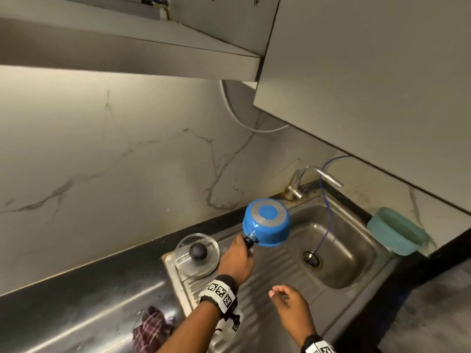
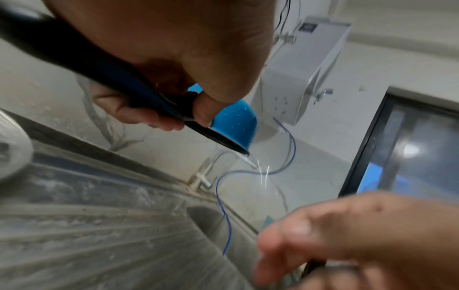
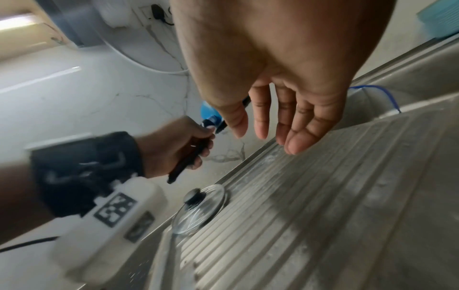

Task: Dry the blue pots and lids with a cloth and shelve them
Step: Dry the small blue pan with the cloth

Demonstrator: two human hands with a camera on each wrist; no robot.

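Note:
A blue pot [image 1: 266,222] hangs upside down over the sink's left edge, its grey-ringed bottom facing up. My left hand [image 1: 237,261] grips its black handle [image 2: 104,70]. Water drips from the blue pot's [image 2: 233,125] rim in the left wrist view. A glass lid [image 1: 197,254] with a black knob lies on the drainboard's back left corner, just left of that hand. My right hand [image 1: 290,304] hovers above the drainboard with relaxed fingers [image 3: 295,137], holding nothing. A dark checked cloth [image 1: 153,329] lies crumpled on the steel counter at the lower left.
The steel sink basin [image 1: 344,271] sits to the right, with a tap [image 1: 318,177] and a thin blue hose [image 1: 327,217] running into the drain. A teal container [image 1: 397,231] stands at the far right. A shelf [image 1: 127,54] and cabinet [image 1: 369,85] hang overhead.

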